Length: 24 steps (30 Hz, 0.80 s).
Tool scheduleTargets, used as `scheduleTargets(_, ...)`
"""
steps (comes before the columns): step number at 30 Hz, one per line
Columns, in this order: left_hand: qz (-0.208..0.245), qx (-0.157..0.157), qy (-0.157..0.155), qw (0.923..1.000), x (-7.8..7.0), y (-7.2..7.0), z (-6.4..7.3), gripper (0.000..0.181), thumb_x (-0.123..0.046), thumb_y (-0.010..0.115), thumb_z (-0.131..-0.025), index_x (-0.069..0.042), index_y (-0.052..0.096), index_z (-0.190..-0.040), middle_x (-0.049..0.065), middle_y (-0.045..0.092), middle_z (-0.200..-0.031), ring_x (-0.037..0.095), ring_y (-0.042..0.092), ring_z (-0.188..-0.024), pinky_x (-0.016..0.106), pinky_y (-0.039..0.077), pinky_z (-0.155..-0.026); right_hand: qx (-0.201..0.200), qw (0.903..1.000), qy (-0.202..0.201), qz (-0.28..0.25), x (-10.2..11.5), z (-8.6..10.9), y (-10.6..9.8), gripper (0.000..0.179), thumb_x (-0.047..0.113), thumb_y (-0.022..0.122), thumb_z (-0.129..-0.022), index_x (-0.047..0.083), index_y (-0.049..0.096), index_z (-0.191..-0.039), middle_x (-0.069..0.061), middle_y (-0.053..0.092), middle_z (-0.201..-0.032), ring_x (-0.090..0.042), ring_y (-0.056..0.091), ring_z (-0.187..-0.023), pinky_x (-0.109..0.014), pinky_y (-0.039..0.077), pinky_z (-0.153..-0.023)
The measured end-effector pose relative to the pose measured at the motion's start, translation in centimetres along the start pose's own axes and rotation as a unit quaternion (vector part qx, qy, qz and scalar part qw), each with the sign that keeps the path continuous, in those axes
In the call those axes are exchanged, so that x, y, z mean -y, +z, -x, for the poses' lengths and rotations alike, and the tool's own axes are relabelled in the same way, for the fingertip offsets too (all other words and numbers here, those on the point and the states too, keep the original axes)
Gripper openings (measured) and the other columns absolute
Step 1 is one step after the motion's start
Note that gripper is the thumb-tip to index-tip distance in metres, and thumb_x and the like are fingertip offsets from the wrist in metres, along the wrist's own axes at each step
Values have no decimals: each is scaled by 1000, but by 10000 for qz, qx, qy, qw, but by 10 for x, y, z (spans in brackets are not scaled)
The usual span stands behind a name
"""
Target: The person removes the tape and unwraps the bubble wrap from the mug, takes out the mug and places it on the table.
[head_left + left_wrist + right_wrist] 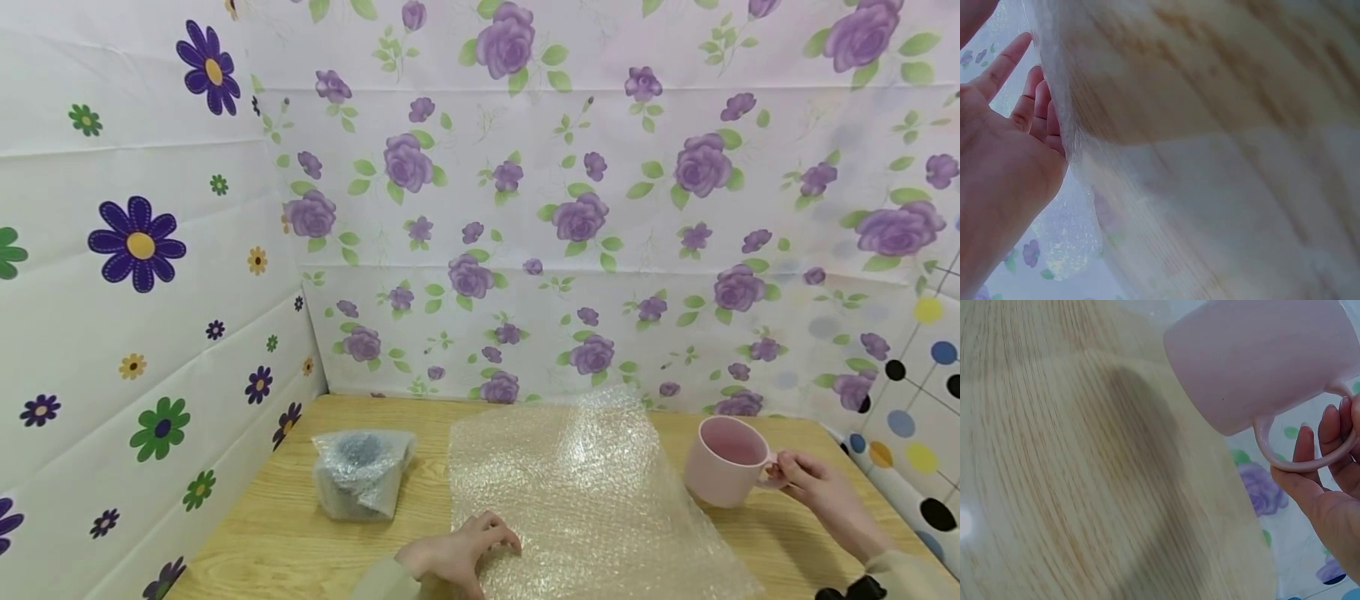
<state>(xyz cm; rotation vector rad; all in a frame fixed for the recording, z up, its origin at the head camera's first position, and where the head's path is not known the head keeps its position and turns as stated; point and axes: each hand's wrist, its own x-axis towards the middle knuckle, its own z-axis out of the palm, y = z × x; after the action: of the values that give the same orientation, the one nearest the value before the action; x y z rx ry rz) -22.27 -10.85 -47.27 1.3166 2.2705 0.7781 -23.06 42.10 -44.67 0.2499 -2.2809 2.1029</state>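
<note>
A pink mug (722, 467) is at the right side of the table, beside a sheet of bubble wrap (570, 492). My right hand (825, 492) grips the mug by its handle (1310, 464), thumb and fingers curled round it. In the right wrist view the mug is tilted over the wood, with a shadow on the tabletop beside it. My left hand (461, 554) rests at the left near edge of the bubble wrap, fingers spread and slightly bent. The left wrist view shows the fingertips (1036, 72) against the clear sheet.
A bubble-wrapped item (362, 479), dark at its top, stands on the wooden table (277, 533) to the left. Flower-printed cloth (525, 208) hangs behind the table, and another patterned cloth (142, 367) lines the left side. A small black object (862, 587) shows near the right sleeve.
</note>
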Motion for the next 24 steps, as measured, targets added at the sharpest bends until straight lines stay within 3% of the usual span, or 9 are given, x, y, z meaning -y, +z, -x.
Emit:
scheduleTargets(5,-8,66,-23,10000,0,-1,0,64,-18,78,-72,-18,40,-123,-3,29,-115,8,28,-97,21,35,-75,-58,9999,56,-62,-5,4,-7,20,20,44,-96,18,64,-94,5,59,-90,-7,57,-83,-20,47,-70)
scheduleTargets(15,-2,12,-41,10000,3,1,-1,64,-17,78,-72,-19,41,-123,-4,29,-116,9,28,-97,21,35,-74,-43,9988,-280,-392,-20,7,-14,22,12,44,-96,16,64,-92,5,61,-90,-4,57,-83,-20,48,-69)
scheduleTargets(24,-41,37,-8,10000,1,1,-2,63,-17,79,-71,-17,42,-122,-4,30,-113,8,28,-96,23,34,-77,-172,9988,68,-464,-28,11,-18,24,11,43,-96,22,63,-88,5,61,-88,-3,57,-81,-20,48,-69)
